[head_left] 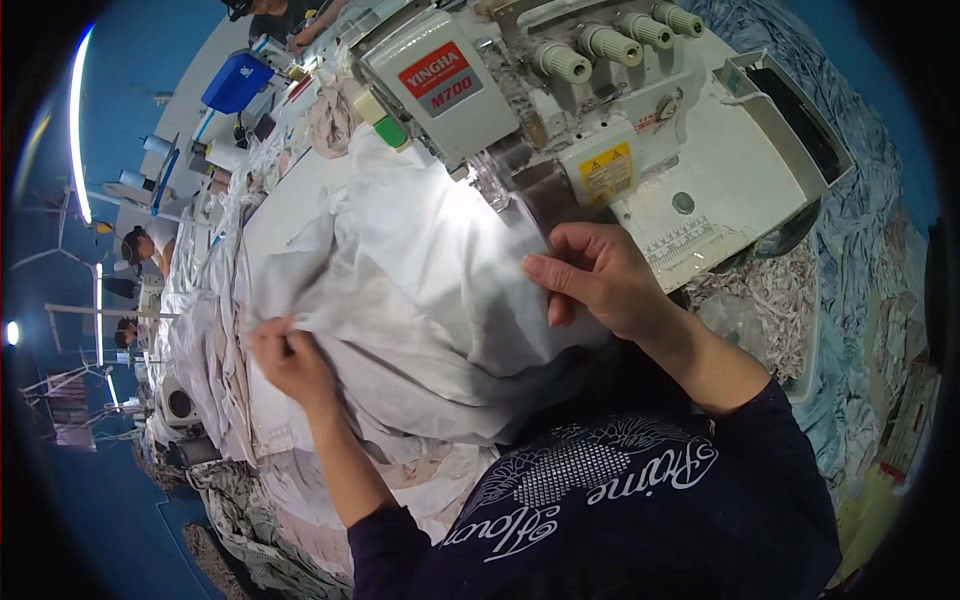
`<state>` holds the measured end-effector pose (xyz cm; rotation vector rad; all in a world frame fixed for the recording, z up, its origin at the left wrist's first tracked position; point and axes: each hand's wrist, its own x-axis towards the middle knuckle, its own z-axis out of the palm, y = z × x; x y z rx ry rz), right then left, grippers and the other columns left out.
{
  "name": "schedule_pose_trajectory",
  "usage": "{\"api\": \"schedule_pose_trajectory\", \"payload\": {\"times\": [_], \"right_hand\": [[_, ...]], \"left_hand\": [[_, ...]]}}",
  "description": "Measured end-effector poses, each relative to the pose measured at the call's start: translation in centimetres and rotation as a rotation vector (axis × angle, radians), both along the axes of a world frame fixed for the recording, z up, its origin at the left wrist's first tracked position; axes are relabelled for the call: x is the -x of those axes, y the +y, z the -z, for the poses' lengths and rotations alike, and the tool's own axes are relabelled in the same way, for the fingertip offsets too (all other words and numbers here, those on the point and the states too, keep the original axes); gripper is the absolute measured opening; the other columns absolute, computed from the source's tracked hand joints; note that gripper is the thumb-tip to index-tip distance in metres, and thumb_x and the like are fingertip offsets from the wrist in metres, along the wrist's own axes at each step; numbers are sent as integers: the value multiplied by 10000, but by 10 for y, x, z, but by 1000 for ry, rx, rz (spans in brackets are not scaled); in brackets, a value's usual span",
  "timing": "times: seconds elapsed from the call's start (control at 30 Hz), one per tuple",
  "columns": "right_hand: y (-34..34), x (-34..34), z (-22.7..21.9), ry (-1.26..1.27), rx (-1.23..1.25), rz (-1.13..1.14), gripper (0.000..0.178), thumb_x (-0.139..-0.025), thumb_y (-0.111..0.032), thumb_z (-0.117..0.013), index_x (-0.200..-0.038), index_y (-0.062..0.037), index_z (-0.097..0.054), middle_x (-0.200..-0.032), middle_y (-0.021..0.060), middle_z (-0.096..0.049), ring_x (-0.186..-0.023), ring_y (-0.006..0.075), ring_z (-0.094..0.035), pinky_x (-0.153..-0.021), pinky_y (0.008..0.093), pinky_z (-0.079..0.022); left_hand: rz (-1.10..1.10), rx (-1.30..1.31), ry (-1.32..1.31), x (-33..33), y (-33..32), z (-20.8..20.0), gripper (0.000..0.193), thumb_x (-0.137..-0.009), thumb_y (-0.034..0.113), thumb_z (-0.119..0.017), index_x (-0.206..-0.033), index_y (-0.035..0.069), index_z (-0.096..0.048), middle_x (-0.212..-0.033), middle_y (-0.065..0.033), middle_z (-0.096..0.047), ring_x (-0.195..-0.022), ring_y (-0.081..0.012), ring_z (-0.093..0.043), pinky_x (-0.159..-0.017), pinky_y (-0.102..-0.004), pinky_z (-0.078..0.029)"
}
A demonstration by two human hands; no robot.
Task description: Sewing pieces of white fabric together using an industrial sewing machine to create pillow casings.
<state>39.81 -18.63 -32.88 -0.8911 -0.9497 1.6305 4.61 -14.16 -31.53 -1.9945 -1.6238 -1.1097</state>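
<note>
A large piece of thin white cloth (430, 270) lies rumpled over the sewing table. Its far right part runs under the lit needle area (485, 185) of a white overlock sewing machine (485, 115). My left hand (290, 365) pinches a fold of the cloth on its left side, fingers closed. Close to the machine's front, my right hand (600, 280) grips the cloth's right edge between thumb and curled fingers. The cloth hangs over the near table edge toward my lap, its lower part in shadow.
Several tension knobs (612, 45) top the machine. A bin of fabric scraps (770, 290) stands below its right side. Piled bluish cloth (850, 330) lies beyond. Pale garments (205, 330) are heaped at left. Other people (150, 250) work farther off, near a blue tray (235, 82).
</note>
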Motion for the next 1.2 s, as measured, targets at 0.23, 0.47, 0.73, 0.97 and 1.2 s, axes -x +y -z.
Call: {"api": "schedule_pose_trajectory", "payload": {"times": [0.23,0.47,0.73,0.97,1.2], "right_hand": [[0,0,-1,-7,29,15,193,-865,-166,-630,-734,-50,-551,-595,14,-574,-483,69,-552,-454,197,-449],[0,-1,0,40,27,11,154,-860,-140,-629,-759,-39,-571,-604,14,-576,-484,72,-555,-441,193,-445],[1,1,-1,28,9,9,148,-855,-133,-632,-763,-30,-577,-605,13,-575,-488,68,-551,-452,187,-443],[1,-1,-1,-14,23,3,183,-852,-158,-643,-736,-42,-562,-598,11,-572,-493,61,-546,-459,186,-433],[0,2,-3,13,40,21,189,-848,-157,-648,-723,-54,-549,-595,8,-570,-480,59,-541,-449,180,-427]], "left_hand": [[-26,-413,-79,-14,59,-88,36,-777,44,-629,-796,23,-606,-819,-63,-568,-769,-193,-546,-727,-303,-442],[-86,-470,-33,0,116,-143,148,-798,180,-630,-863,52,-665,-872,-33,-614,-844,-174,-567,-757,-294,-444],[-37,216,-94,38,119,-92,363,-719,266,-727,-1020,73,-666,-917,-89,-603,-862,-223,-568,-794,-340,-448],[218,657,-82,-39,-26,21,205,-612,-9,-677,-794,13,-583,-864,-82,-547,-791,-250,-528,-724,-339,-420],[40,-37,-107,-16,33,-16,167,-745,-35,-594,-846,58,-690,-850,-38,-526,-784,-158,-508,-617,-237,-382]]}}
